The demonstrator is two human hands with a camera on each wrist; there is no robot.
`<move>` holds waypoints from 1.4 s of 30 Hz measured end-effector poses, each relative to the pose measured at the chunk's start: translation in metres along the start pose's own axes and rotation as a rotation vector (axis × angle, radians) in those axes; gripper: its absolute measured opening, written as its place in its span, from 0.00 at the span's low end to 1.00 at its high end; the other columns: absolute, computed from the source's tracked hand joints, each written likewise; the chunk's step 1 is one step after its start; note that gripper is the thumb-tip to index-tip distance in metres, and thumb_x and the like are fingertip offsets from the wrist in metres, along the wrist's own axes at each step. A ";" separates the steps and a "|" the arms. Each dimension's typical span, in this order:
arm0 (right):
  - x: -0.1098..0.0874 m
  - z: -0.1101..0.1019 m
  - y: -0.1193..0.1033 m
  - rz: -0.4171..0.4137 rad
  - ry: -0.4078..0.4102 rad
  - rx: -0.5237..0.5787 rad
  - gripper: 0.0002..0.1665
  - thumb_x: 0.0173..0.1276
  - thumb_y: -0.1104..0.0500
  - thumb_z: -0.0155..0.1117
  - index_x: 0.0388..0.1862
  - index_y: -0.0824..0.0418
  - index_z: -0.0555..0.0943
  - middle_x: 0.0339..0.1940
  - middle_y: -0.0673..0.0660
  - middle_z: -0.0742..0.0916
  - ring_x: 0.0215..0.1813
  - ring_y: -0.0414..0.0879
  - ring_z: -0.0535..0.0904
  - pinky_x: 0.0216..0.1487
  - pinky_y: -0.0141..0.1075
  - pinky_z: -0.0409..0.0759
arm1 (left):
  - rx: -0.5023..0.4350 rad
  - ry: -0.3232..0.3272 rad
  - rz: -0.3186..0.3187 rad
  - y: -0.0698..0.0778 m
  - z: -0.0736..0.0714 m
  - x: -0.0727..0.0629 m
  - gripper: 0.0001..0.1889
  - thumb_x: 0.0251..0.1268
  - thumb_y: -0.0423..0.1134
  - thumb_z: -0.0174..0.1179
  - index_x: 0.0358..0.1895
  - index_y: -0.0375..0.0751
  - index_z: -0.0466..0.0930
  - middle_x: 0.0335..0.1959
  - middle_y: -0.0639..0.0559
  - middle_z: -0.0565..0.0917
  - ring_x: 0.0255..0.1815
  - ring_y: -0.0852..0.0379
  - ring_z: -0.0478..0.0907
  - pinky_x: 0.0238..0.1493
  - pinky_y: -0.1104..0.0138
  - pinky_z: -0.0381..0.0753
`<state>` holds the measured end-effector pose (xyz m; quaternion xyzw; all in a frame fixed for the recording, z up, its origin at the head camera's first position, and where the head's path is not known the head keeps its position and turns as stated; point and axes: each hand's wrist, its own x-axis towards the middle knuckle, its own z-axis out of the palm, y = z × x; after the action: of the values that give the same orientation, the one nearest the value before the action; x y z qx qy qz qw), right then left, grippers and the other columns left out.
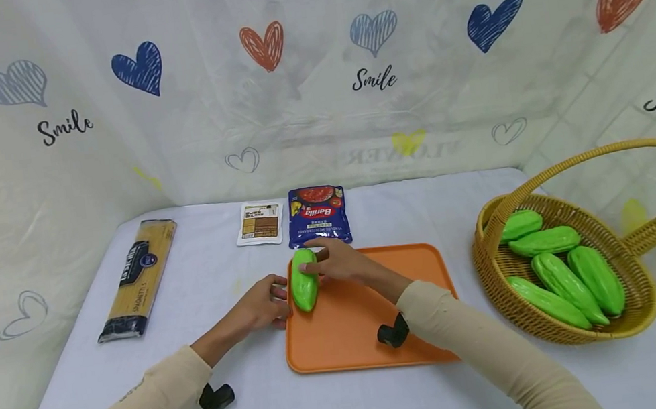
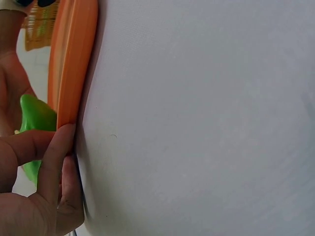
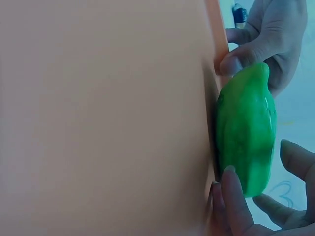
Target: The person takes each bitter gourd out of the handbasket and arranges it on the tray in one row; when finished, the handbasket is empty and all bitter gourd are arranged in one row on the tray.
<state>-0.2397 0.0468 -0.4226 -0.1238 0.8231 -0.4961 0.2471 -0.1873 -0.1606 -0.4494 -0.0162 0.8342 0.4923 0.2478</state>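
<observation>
On the orange tray, along its left edge, lies a glossy green ridged gourd-like vegetable. My right hand is at its far end. In the right wrist view, one digit touches the side of the vegetable, while other fingers are spread around its end, one raised clear. My left hand holds the tray's left rim; in the left wrist view its fingers are against the edge. Part of the vegetable is hidden behind my left hand there.
A wicker basket with a tall handle stands at right, holding several similar green vegetables. Behind the tray lie a blue Barilla sauce pouch and a white-brown packet. A spaghetti pack lies at left.
</observation>
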 end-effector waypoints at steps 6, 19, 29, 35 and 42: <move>-0.003 -0.002 -0.001 0.019 0.010 -0.022 0.41 0.68 0.50 0.69 0.76 0.59 0.67 0.59 0.66 0.82 0.44 0.52 0.87 0.50 0.41 0.89 | -0.001 0.000 0.008 0.001 0.001 0.001 0.33 0.57 0.25 0.64 0.68 0.31 0.65 0.52 0.39 0.77 0.40 0.51 0.82 0.35 0.63 0.91; -0.009 -0.013 0.000 0.002 0.028 -0.061 0.43 0.65 0.44 0.70 0.74 0.58 0.68 0.63 0.65 0.80 0.47 0.53 0.86 0.50 0.42 0.89 | 0.008 -0.016 0.006 0.004 0.000 -0.002 0.33 0.58 0.27 0.65 0.69 0.32 0.65 0.54 0.38 0.77 0.43 0.50 0.81 0.37 0.63 0.91; -0.025 -0.027 -0.004 -0.037 0.021 -0.017 0.41 0.66 0.46 0.70 0.74 0.57 0.69 0.65 0.63 0.78 0.55 0.56 0.84 0.52 0.47 0.89 | 0.000 -0.031 0.008 0.001 0.000 0.000 0.35 0.56 0.25 0.65 0.70 0.32 0.64 0.55 0.38 0.77 0.45 0.51 0.82 0.38 0.62 0.91; -0.040 -0.038 -0.006 -0.055 0.000 -0.047 0.42 0.66 0.44 0.69 0.75 0.55 0.67 0.67 0.63 0.76 0.65 0.59 0.79 0.56 0.49 0.87 | -0.001 -0.026 0.000 0.001 -0.001 -0.002 0.36 0.56 0.25 0.66 0.70 0.32 0.64 0.55 0.38 0.77 0.46 0.50 0.82 0.38 0.62 0.91; -0.060 -0.050 -0.008 -0.083 -0.045 -0.065 0.41 0.65 0.43 0.70 0.73 0.55 0.69 0.68 0.65 0.76 0.60 0.55 0.82 0.56 0.50 0.87 | -0.022 -0.015 0.003 -0.002 0.001 -0.002 0.37 0.54 0.24 0.66 0.70 0.31 0.64 0.55 0.38 0.77 0.46 0.50 0.82 0.38 0.61 0.91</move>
<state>-0.2161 0.1076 -0.3792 -0.1768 0.8272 -0.4760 0.2405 -0.1845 -0.1611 -0.4512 -0.0140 0.8269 0.5020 0.2530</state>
